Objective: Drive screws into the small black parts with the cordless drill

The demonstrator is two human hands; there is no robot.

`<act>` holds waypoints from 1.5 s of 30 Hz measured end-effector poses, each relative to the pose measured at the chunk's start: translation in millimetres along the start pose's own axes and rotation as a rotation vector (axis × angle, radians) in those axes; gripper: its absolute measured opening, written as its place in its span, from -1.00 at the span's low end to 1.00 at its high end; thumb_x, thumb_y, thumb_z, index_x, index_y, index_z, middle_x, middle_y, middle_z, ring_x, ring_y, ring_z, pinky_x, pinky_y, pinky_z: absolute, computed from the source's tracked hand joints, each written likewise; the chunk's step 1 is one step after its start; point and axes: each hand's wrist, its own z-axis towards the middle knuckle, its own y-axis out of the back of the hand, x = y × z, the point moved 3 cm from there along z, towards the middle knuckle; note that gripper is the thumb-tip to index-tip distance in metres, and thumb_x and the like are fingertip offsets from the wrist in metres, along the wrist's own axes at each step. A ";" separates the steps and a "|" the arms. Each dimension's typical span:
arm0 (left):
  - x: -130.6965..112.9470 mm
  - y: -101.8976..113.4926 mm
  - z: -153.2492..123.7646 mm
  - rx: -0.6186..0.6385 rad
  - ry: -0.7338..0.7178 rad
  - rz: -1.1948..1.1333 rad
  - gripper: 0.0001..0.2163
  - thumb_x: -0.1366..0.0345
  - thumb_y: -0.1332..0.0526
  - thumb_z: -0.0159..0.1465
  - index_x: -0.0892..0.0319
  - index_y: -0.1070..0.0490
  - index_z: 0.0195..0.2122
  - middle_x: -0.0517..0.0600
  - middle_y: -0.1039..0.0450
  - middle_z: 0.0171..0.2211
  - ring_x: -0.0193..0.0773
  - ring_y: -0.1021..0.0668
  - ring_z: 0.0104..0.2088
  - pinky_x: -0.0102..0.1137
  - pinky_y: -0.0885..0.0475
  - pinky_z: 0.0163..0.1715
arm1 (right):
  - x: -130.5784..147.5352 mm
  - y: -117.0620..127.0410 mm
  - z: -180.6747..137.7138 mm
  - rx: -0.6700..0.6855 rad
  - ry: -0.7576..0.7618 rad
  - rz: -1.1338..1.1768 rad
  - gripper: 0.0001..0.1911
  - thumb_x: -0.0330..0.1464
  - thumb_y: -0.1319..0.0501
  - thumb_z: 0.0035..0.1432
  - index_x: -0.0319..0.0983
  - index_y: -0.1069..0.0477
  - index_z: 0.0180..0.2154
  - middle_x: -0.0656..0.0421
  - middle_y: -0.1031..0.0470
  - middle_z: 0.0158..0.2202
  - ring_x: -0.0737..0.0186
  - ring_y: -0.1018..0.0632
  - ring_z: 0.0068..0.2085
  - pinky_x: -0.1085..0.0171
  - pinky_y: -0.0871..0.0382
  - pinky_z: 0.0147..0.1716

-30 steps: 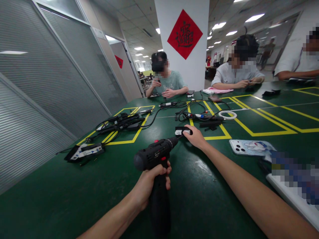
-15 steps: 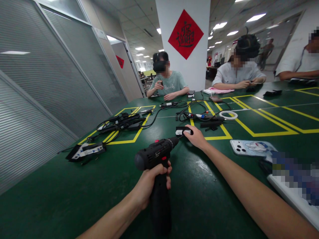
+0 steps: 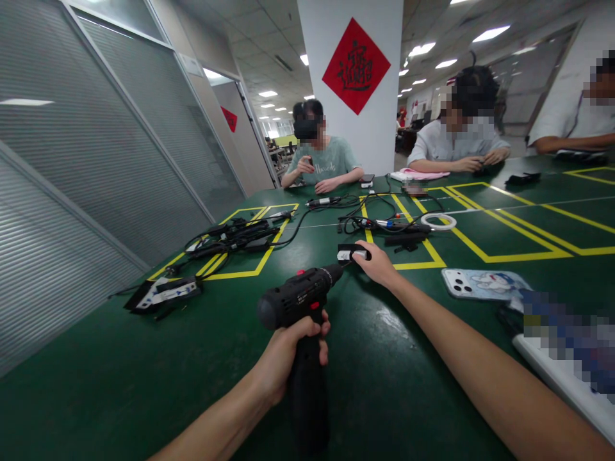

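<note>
My left hand [image 3: 295, 349] is wrapped round the handle of a black cordless drill [image 3: 300, 291] with red buttons. The drill's chuck points away from me and to the right, its tip close to a small black part with a white face [image 3: 344, 255]. Fingers of my right hand [image 3: 375, 261] grip that part from its right side. Whether the drill's bit touches the part I cannot tell. Under both hands lies the green table [image 3: 230, 384].
A tangle of black cables and tools [image 3: 240, 237] lies at the left, near a black-and-white device [image 3: 166, 291]. Farther back are more cables [image 3: 379, 223] and a white tape ring [image 3: 438, 221]. A phone [image 3: 483, 283] lies at right. Several people sit across the table.
Both hands, the drill and the small part keep practically the same pose. The view has shifted very slightly. Across the table at right, a person's hands have moved a little.
</note>
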 end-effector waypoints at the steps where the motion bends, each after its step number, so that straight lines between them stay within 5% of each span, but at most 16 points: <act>1: 0.2 0.0 0.0 0.002 0.001 0.000 -0.82 0.36 -0.07 0.12 0.25 -0.28 -0.23 -0.04 -0.30 -0.39 -0.39 -0.39 -0.62 -0.39 -0.32 -0.52 | -0.1 -0.2 0.2 0.002 0.003 -0.001 -0.59 -0.26 -0.12 0.09 -0.18 -0.35 0.00 0.10 -0.42 -0.05 0.18 -0.44 -0.05 0.23 -0.25 0.00; 45: 3.0 1.3 0.9 0.018 -0.002 -0.030 -0.84 0.35 -0.07 0.13 0.23 -0.27 -0.24 -0.06 -0.27 -0.41 -0.39 -0.39 -0.61 -0.40 -0.31 -0.52 | -2.7 0.6 2.4 0.013 0.008 -0.001 -0.60 -0.26 -0.14 0.07 -0.16 -0.35 -0.02 0.13 -0.42 -0.05 0.17 -0.44 -0.06 0.22 -0.26 -0.01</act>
